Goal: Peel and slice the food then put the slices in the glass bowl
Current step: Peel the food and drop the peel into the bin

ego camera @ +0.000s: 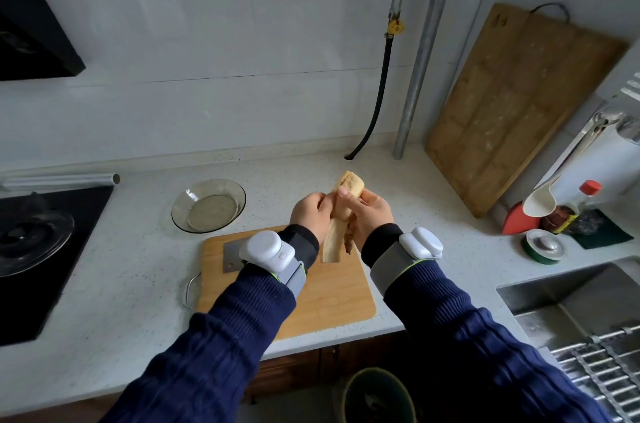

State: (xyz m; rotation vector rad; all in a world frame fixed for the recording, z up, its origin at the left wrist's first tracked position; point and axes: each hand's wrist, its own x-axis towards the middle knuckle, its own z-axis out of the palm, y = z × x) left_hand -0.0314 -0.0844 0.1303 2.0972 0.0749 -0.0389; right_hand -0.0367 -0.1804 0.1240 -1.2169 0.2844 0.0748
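A banana (350, 184) is held upright above the far edge of the wooden cutting board (332, 298). My right hand (372, 218) grips its body, thumb on the fruit. My left hand (310, 213) pinches a strip of peel (331, 242) that hangs down pale side out. The bared tip of the banana looks brownish. A cleaver (231, 258) lies on the board's left part, mostly hidden under my left wrist. The empty glass bowl (209, 205) sits on the counter to the left of my hands.
A gas hob (38, 242) lies at the left. A large wooden board (512, 104) leans on the wall at the right, with a sauce bottle (573, 208), a ladle (540, 203) and a lidded jar (543, 246) beside it. The sink (571, 298) and a dish rack are at lower right; a bin (377, 395) stands below.
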